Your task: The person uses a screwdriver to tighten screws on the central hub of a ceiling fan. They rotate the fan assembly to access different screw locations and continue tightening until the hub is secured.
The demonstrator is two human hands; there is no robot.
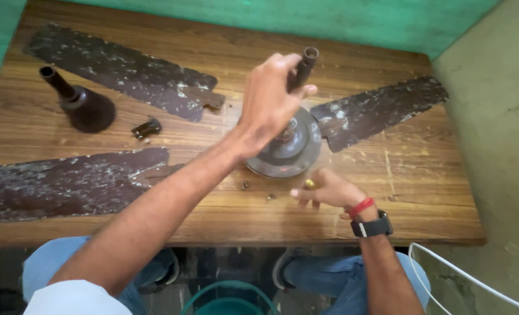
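A dark ceiling-fan motor (288,153) lies on the wooden table (423,186) with one worn brown blade (382,108) still attached at its right. My left hand (271,96) grips the fan's upright down rod (306,64) above the motor. My right hand (324,189) rests on the table just in front of the motor, pinching a small brass-coloured part (310,184) between its fingers. Two small screws or nuts (245,185) lie on the wood between my arms.
Two loose blades lie at the left: one at the back (125,70), one near the front edge (67,184). A dark bell-shaped canopy cover (81,105) and a small dark clip (147,129) sit between them. A green bucket (230,300) stands below the table.
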